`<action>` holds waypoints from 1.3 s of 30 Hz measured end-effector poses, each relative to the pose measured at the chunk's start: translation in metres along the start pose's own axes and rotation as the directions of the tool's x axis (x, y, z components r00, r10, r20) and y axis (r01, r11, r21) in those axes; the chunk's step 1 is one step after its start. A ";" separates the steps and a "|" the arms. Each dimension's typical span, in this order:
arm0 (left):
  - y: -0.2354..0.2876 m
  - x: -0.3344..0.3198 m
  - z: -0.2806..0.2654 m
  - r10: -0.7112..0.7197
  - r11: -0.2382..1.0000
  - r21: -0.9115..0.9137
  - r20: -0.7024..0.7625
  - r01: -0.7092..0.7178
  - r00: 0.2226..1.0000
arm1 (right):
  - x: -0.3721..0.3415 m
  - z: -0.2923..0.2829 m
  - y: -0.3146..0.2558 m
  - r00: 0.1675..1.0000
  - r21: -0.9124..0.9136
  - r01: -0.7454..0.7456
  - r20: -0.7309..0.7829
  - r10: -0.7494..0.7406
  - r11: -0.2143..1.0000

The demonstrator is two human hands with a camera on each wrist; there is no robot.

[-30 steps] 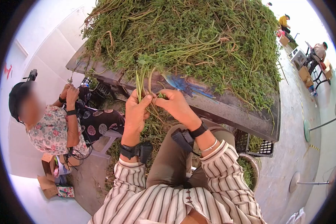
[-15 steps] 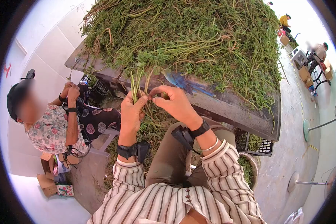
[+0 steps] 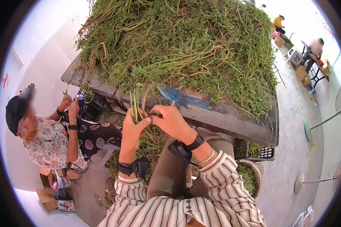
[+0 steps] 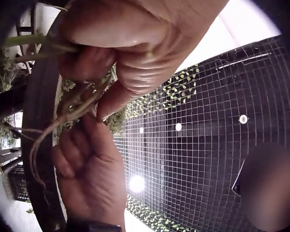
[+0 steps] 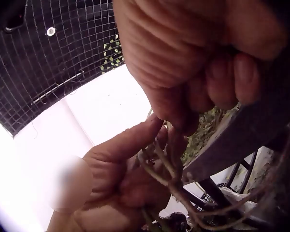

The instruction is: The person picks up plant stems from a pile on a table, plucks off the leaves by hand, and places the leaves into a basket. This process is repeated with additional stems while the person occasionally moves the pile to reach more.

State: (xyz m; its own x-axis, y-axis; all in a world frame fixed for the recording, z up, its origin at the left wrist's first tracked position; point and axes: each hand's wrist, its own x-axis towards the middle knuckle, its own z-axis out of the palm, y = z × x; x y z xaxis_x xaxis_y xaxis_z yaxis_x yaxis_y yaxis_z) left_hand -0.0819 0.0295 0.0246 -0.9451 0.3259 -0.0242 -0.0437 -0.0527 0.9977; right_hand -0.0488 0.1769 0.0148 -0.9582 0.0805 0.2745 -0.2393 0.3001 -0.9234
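Note:
My left hand (image 3: 132, 130) holds a small bunch of green stems (image 3: 135, 104) upright between thumb and curled fingers, just in front of the table edge. Thin brownish roots (image 4: 58, 121) hang out below that grip in the left wrist view. My right hand (image 3: 171, 121) meets the left thumb tip, its thumb and index finger pinching at the bunch. In the right wrist view a forked root (image 5: 174, 186) hangs beneath the touching fingertips, which hide the exact spot pinched.
A large heap of leafy stems (image 3: 178, 49) covers the dark table (image 3: 235, 130). Black crates (image 3: 259, 151) and a round basket (image 3: 254, 176) of greens stand below at right. Another person (image 3: 51, 140) sits at left. Loose greens lie on the floor; fan stands (image 3: 314, 181) are far right.
My right index finger, raised and arched half a second ago, has come down against the left thumb. A leafy bit seen earlier at the right fingertips no longer shows clearly. The head view has shifted slightly.

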 end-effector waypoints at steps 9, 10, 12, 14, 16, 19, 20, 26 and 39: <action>-0.008 0.000 0.000 0.077 0.995 0.068 0.040 -0.079 0.996 | 0.000 -0.001 0.000 1.000 -0.011 -0.025 0.012 0.025 1.000; -0.010 0.001 0.000 0.077 0.994 0.073 0.038 -0.080 0.996 | 0.001 0.001 0.003 1.000 0.009 -0.011 0.006 0.011 1.000; -0.010 0.001 -0.002 0.076 0.994 0.079 0.038 -0.079 0.996 | 0.001 0.002 0.005 1.000 0.029 0.001 -0.001 -0.001 1.000; -0.008 0.000 -0.005 0.020 0.987 0.158 0.061 -0.029 0.998 | 0.000 0.001 0.002 0.999 0.087 0.004 0.035 -0.007 0.996; -0.003 -0.003 -0.004 0.019 0.995 0.098 0.067 -0.026 0.998 | 0.000 -0.002 0.000 0.998 0.094 -0.006 0.059 0.001 0.996; -0.003 -0.004 -0.006 0.014 0.999 0.032 0.087 -0.017 0.996 | 0.001 -0.001 0.002 0.996 0.105 -0.016 0.093 0.006 0.994; -0.004 -0.004 -0.007 0.008 1.000 0.026 0.101 -0.011 0.995 | 0.001 -0.001 0.003 0.995 0.108 -0.017 0.103 0.006 0.994; -0.005 -0.013 -0.010 -0.008 0.997 0.079 0.066 0.003 0.998 | 0.008 -0.009 0.016 0.929 -0.393 0.162 -0.248 -0.274 0.905; -0.009 -0.022 -0.016 0.047 0.989 0.134 0.075 -0.057 0.996 | 0.008 -0.028 -0.006 0.993 0.263 -0.015 -0.109 0.045 0.965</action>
State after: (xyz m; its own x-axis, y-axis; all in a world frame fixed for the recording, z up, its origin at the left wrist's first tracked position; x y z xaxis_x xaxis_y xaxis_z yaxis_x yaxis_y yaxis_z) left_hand -0.0658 0.0074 0.0149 -0.9190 0.3933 0.0280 0.0543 0.0559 0.9970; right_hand -0.0503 0.2022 0.0304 -0.9454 0.1968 0.2597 -0.2574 0.0378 -0.9656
